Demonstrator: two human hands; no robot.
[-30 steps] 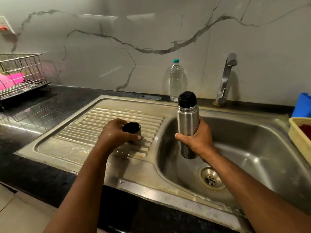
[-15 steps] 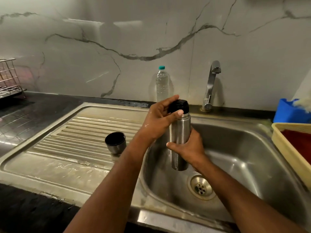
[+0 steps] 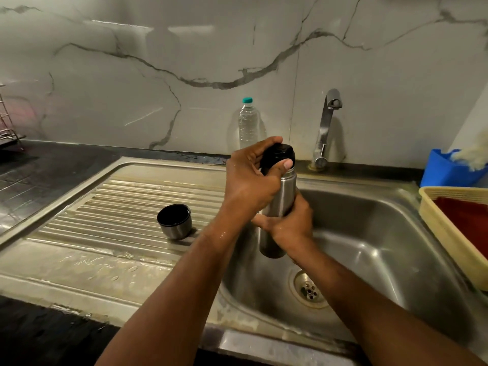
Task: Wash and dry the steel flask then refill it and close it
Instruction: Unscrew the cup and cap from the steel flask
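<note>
Flask (image 3: 280,196): upright over sink (image 3: 369,233), right hand (image 3: 290,228) gripping body
Stopper (image 3: 277,155): left hand (image 3: 250,180) curled round it
Cup (image 3: 174,221): on drainboard (image 3: 118,202)

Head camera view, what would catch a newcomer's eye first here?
First, the steel flask held upright over the sink: the right hand grips its body while the left hand curls round its black stopper. Next, the flask's cup standing alone on the ribbed drainboard to the left.

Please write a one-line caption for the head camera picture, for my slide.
Over the sink, the right hand holds a steel flask while the left hand grips its black stopper.
</note>
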